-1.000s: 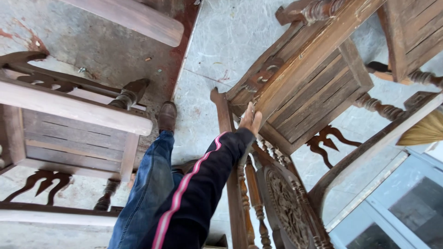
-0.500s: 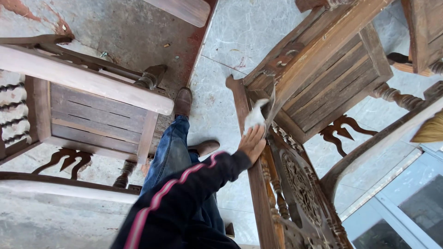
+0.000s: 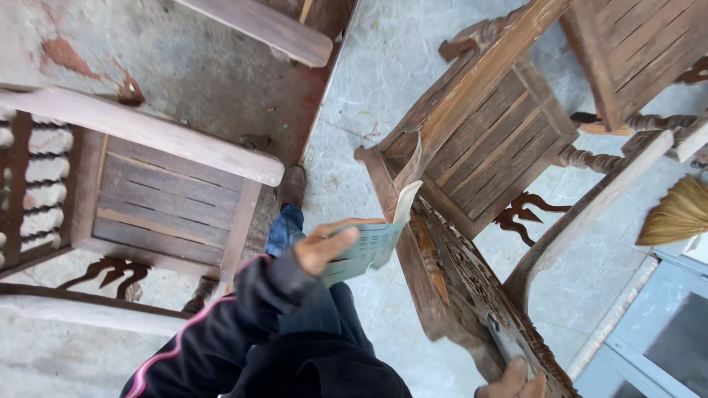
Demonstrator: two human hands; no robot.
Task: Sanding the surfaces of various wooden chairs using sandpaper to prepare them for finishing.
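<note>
Sandpaper sheet (image 3: 369, 247): pale, matt paper, creased. Carved chair (image 3: 472, 191): bare wood, rough, dull, unvarnished. Floor (image 3: 391, 66): grey stone-like tile, slightly glossy.

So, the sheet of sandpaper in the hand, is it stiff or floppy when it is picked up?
Probably floppy: the sandpaper curls upward at its far end where it meets the wooden chair. It seems light, since the left hand holds it by the fingers alone. Its thin edge could likely crease or tear.
</note>
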